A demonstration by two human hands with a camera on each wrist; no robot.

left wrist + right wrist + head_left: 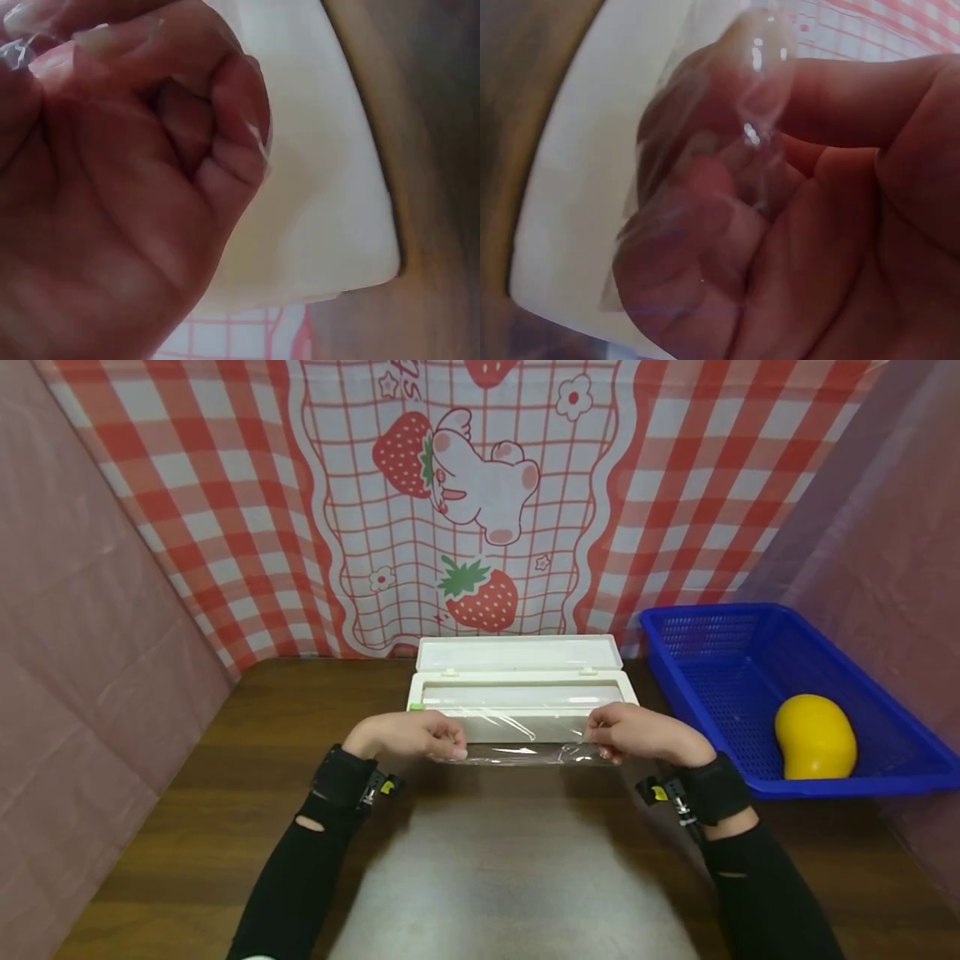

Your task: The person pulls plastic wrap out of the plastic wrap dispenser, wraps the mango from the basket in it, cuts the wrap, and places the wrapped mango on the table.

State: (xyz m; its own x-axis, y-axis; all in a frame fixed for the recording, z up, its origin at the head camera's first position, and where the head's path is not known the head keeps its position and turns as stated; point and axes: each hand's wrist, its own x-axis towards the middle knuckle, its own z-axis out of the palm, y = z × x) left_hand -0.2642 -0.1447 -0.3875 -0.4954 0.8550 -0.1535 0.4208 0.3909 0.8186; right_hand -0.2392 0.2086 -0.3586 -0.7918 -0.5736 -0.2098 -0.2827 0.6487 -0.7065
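A sheet of clear plastic wrap stretches between the two hands, in front of a white wrap dispenser box whose lid is tilted back. My left hand pinches the sheet's left end, and my right hand pinches its right end. In the left wrist view the fingers curl in, with a shiny bit of film at the upper left. The right wrist view shows film lying over the curled fingers. A small green piece sits at the dispenser's left end.
At the right stands a blue plastic basket with a yellow, mango-like object in it. The brown wooden table runs beneath everything. Behind it hangs a red checked cloth with strawberry prints. Pink cloth lines the sides.
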